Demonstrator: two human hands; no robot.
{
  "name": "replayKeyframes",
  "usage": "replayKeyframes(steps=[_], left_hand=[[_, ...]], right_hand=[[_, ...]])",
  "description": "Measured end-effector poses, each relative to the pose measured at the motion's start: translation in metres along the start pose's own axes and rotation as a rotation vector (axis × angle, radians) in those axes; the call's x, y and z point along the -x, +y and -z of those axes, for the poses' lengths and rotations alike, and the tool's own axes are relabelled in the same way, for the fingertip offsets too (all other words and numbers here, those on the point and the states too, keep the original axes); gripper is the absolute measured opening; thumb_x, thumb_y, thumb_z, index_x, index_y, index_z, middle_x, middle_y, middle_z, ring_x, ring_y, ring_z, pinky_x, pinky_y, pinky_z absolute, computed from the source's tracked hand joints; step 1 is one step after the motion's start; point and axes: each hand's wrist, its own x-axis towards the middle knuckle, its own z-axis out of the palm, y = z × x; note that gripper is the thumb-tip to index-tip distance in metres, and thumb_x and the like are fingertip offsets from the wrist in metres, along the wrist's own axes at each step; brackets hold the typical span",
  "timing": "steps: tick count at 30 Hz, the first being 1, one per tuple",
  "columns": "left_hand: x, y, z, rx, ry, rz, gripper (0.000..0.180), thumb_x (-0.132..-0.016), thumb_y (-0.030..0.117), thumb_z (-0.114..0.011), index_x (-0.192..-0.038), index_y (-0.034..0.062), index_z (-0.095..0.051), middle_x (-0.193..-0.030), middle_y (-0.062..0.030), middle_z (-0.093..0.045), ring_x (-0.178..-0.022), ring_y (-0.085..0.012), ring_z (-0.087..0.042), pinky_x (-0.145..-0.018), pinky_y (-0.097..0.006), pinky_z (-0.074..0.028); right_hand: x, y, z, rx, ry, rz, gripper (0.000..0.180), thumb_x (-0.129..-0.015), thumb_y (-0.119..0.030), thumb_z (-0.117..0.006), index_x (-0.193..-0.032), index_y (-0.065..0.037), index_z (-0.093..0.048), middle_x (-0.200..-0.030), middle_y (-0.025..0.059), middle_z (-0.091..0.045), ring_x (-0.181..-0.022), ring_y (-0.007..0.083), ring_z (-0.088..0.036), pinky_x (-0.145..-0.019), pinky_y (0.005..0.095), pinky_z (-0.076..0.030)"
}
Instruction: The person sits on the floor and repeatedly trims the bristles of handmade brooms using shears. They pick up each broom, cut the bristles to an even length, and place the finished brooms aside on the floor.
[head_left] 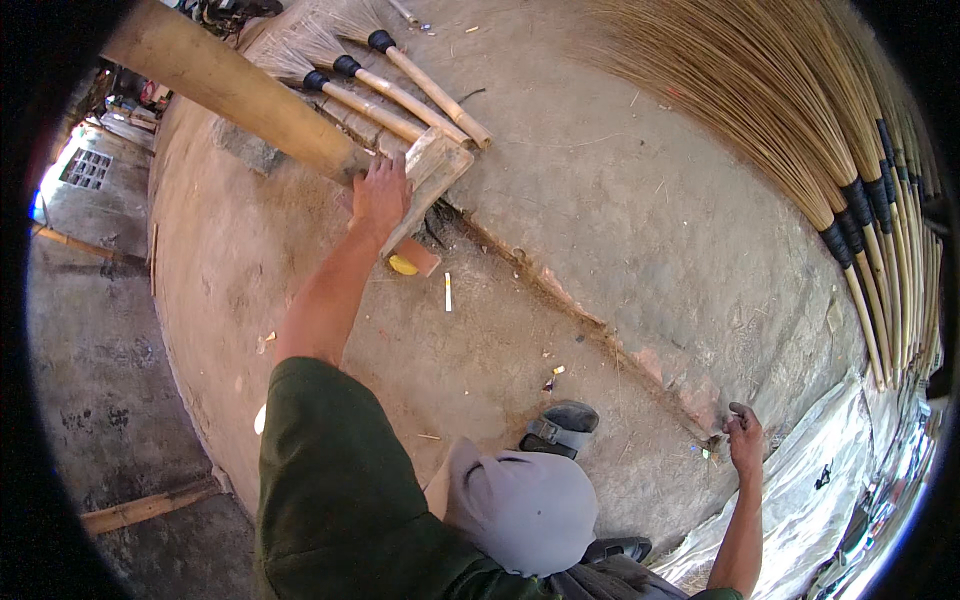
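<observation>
My left hand [382, 197] reaches forward, its fingers bent where the end of a thick bamboo pole [270, 105] meets a wooden block [433, 180]. It touches both, or nearly so, and its fingertips are partly hidden. A reddish brick piece [415, 257] and a small yellow thing [403, 265] lie beside the block. Low on the right, my right hand [743, 442] is held above the floor with its fingers curled into a pinch. Anything between those fingers is too small to make out.
Three short brooms [400, 100] lie beyond the block. Many long brooms [800, 130] are stacked along the right, above a pale plastic sheet [800, 480]. A broken ledge [560, 295] crosses the earthen floor. A dark shoe [565, 425] stands near a grey rounded cloth shape [530, 510].
</observation>
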Motion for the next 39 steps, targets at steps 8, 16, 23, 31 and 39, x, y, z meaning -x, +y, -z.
replayKeyframes(steps=[8,16,23,31,39], left_hand=[[-0.030,-0.019,0.009,0.106,-0.252,0.010,0.077,-0.089,0.036,-0.073,-0.152,0.0092,-0.039,-0.143,-0.0123,-0.055,-0.134,-0.0326,-0.052,-0.104,-0.048,-0.049],[0.064,-0.020,-0.015,0.344,0.365,0.084,0.079,-0.082,0.026,-0.078,-0.148,0.0035,-0.041,-0.139,-0.0219,-0.054,-0.132,-0.0385,-0.051,-0.105,-0.048,-0.048],[0.057,-0.032,0.003,0.377,0.168,0.034,0.039,-0.085,0.017,-0.072,-0.116,-0.0035,-0.059,-0.112,-0.0296,-0.060,-0.115,-0.0462,-0.057,-0.093,-0.054,-0.050],[0.214,-0.007,-0.044,0.504,0.175,0.252,0.052,-0.087,0.018,-0.073,-0.133,-0.0010,-0.055,-0.122,-0.0257,-0.061,-0.114,-0.0458,-0.057,-0.095,-0.052,-0.049],[0.210,-0.054,-0.046,0.505,-0.139,0.264,0.055,-0.088,0.016,-0.072,-0.137,0.0023,-0.052,-0.128,-0.0242,-0.060,-0.120,-0.0445,-0.058,-0.097,-0.050,-0.049]], right_hand=[[-0.006,-0.008,0.000,-0.070,0.006,0.037,0.036,-0.096,-0.015,-0.062,-0.128,0.002,-0.063,-0.088,0.0100,-0.069,-0.080,0.0181,-0.065,-0.078,0.0334,-0.052],[-0.007,-0.009,-0.002,-0.030,-0.029,0.031,0.036,-0.097,-0.015,-0.060,-0.129,0.000,-0.063,-0.091,0.0114,-0.068,-0.082,0.0189,-0.065,-0.077,0.0332,-0.052],[-0.019,-0.007,-0.007,-0.019,-0.007,0.188,0.035,-0.099,-0.018,-0.061,-0.130,-0.001,-0.061,-0.092,0.0059,-0.068,-0.076,0.0116,-0.060,-0.065,0.0275,-0.048],[0.012,0.000,0.005,-0.014,-0.051,0.021,0.033,-0.097,-0.014,-0.061,-0.127,0.002,-0.064,-0.105,0.0141,-0.072,-0.087,0.0207,-0.067,-0.081,0.0329,-0.053],[0.017,-0.012,0.018,-0.044,0.016,0.043,0.035,-0.097,-0.015,-0.061,-0.128,0.002,-0.063,-0.108,0.0155,-0.071,-0.090,0.0213,-0.068,-0.083,0.0346,-0.054]])
